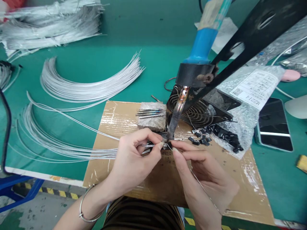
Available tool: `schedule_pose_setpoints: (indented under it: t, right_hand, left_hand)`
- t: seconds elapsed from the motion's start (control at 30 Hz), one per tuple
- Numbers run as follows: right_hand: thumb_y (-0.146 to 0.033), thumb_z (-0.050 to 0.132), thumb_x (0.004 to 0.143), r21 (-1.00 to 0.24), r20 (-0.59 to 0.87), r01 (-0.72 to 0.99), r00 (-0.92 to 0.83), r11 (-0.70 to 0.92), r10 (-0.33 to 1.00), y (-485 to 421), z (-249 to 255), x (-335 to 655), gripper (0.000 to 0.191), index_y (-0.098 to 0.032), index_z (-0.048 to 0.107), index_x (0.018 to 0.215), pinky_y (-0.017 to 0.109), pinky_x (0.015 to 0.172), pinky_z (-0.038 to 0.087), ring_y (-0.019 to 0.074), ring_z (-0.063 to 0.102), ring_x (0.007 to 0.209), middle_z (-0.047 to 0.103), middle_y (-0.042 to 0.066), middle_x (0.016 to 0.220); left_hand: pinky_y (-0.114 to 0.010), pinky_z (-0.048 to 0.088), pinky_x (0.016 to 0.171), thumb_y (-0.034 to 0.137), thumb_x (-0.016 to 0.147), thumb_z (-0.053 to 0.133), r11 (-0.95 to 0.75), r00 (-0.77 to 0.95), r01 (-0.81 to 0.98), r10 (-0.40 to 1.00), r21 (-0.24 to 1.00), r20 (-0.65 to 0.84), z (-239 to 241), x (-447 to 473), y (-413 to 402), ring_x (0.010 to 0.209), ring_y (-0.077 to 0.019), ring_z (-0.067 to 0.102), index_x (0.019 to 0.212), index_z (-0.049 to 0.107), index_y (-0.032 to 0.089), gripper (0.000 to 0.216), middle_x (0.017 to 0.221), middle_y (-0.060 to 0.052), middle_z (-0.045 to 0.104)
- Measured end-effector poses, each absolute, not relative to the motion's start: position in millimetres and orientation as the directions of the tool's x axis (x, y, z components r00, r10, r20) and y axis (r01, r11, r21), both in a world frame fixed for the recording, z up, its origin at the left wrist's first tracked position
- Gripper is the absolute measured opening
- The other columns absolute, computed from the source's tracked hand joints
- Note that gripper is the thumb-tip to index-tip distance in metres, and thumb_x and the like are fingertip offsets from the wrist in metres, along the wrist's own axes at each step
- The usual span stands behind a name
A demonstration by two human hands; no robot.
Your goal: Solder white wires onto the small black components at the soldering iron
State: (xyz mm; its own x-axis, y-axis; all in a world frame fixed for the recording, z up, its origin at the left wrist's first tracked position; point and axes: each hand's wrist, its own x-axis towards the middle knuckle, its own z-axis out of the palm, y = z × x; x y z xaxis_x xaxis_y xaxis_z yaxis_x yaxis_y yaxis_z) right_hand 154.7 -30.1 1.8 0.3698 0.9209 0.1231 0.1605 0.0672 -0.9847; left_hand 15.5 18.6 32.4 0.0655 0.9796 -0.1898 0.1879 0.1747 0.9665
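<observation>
My left hand [134,159] pinches the end of a white wire [92,128] beside the tip of a soldering iron [177,116], which is clamped tip-down on a black bracket. A small metallic end shows just past its fingertips. Thin solder wire [203,188] runs across my right hand [208,177], held between thumb and fingers, and reaches up to the iron tip. Both hands' fingertips almost meet there, hiding the exact contact. More white wires [72,149] extend leftward from beneath my left hand. Behind it, a worn block [150,123] carries several thin metal rods [150,112].
Cardboard [109,118] covers part of the green table [155,67]. A black fan [199,108] stands behind the iron. Small black connector pieces [224,135] lie near bubble wrap [242,121] and a phone [274,124]. A wire bundle [88,86] rests back left.
</observation>
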Motion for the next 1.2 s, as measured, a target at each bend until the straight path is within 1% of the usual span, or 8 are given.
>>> schedule_pose_setpoints:
  t: [0.17,0.33,0.67,0.83,0.93,1.0,1.07,1.2]
  right_hand:
    - [-0.018,0.079,0.091,-0.981,0.12,0.186,0.379,0.052,0.918,-32,2,155,0.014,-0.023,0.073,0.079,0.03,0.082,0.065,0.0213,0.082,0.095,0.086,0.005,0.104]
    - [-0.019,0.081,0.089,-0.98,0.138,0.189,0.383,0.069,0.913,-32,2,154,0.014,-0.024,0.074,0.078,0.028,0.084,0.064,0.0199,0.082,0.094,0.086,0.004,0.104]
    - [-0.016,0.078,0.092,-0.983,0.131,0.17,0.36,0.073,0.924,-32,-2,155,0.014,-0.021,0.073,0.079,0.031,0.086,0.066,0.0226,0.082,0.101,0.086,0.007,0.105]
    - [-0.018,0.077,0.094,-0.99,0.079,0.137,0.352,0.033,0.933,-34,-1,157,0.016,-0.021,0.071,0.079,0.031,0.085,0.065,0.0211,0.082,0.097,0.085,0.007,0.105]
    - [-0.019,0.077,0.093,-0.991,0.067,0.131,0.402,0.015,0.913,-33,-1,165,0.016,-0.021,0.071,0.079,0.031,0.09,0.063,0.0196,0.082,0.096,0.085,0.005,0.103]
    - [-0.019,0.08,0.091,-0.989,0.096,0.142,0.47,0.033,0.878,-31,-2,174,0.015,-0.021,0.072,0.079,0.028,0.089,0.062,0.018,0.081,0.093,0.085,0.005,0.099]
    - [-0.02,0.083,0.089,-0.986,0.13,0.159,0.548,0.05,0.827,-30,-4,182,0.015,-0.02,0.073,0.078,0.028,0.088,0.061,0.0176,0.081,0.091,0.085,0.004,0.095]
    - [-0.023,0.086,0.085,-0.987,0.142,0.152,0.643,0.056,0.752,-30,-12,196,0.017,-0.02,0.072,0.076,0.036,0.094,0.061,0.0215,0.08,0.091,0.084,0.004,0.093]
  left_hand:
    - [-0.023,0.043,0.053,0.014,0.081,0.068,0.158,0.062,0.184,0.983,0.97,-0.172,31,15,17,0.061,-0.0127,0.062,0.071,0.069,0.017,0.011,0.079,-0.005,0.077]
    - [-0.022,0.048,0.059,0.012,0.081,0.068,0.137,0.059,0.165,0.987,0.977,-0.149,33,16,19,0.067,-0.0135,0.066,0.071,0.07,0.017,0.011,0.078,-0.004,0.076]
    - [-0.023,0.05,0.061,0.011,0.08,0.068,0.16,0.055,0.176,0.984,0.971,-0.172,32,16,19,0.069,-0.0141,0.066,0.069,0.069,0.018,0.012,0.077,-0.004,0.076]
    - [-0.023,0.051,0.058,0.011,0.084,0.067,0.083,0.085,0.272,0.99,0.959,-0.11,30,14,15,0.065,-0.0145,0.068,0.072,0.069,0.019,0.015,0.078,-0.003,0.079]
    - [-0.025,0.048,0.052,0.007,0.087,0.065,-0.125,0.096,0.501,0.991,0.856,0.089,26,8,6,0.058,-0.0137,0.068,0.075,0.067,0.021,0.018,0.083,-0.002,0.083]
    - [-0.027,0.051,0.057,0.003,0.087,0.064,-0.295,0.122,0.658,0.95,0.692,0.289,21,4,-1,0.063,-0.0156,0.072,0.082,0.068,0.022,0.021,0.091,-0.003,0.086]
    - [-0.03,0.055,0.067,-0.001,0.087,0.066,-0.39,0.154,0.741,0.891,0.546,0.427,13,0,-7,0.075,-0.0191,0.078,0.09,0.069,0.022,0.023,0.099,-0.006,0.087]
    - [-0.037,0.059,0.082,0.002,0.09,0.068,-0.38,0.133,0.776,0.878,0.503,0.459,-3,-6,-9,0.088,-0.0239,0.078,0.094,0.074,0.022,0.021,0.106,-0.011,0.085]
